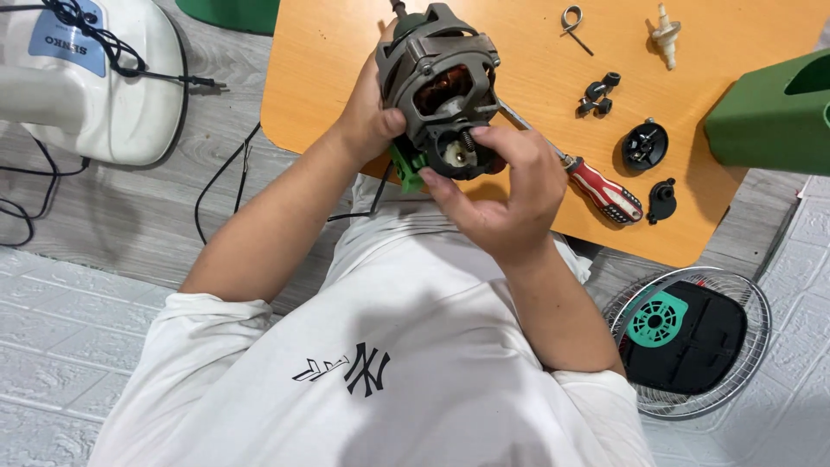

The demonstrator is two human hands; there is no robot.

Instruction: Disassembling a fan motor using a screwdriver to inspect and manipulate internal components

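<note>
The person wears a white short-sleeved T-shirt point(389, 363) with a small black emblem point(346, 370) on the chest, toward six o'clock; both forearms are bare.

Two hands hold a fan motor point(441, 91) over an orange bench point(536, 95).

The left hand point(367, 117) wraps the motor's left side, thumb on the grey frame; the right hand point(506, 186) cups it from below, fingertips at the lower housing beside a green plastic part point(405, 169); copper windings show inside the frame; a red-handled screwdriver point(596, 186) lies on the bench just behind the right hand; near it lie small black parts point(644, 145), a bent wire clip point(572, 22) and a white plastic piece point(664, 35); a white fan base point(95, 78) and a wire fan guard point(687, 342) rest on the floor.
</note>
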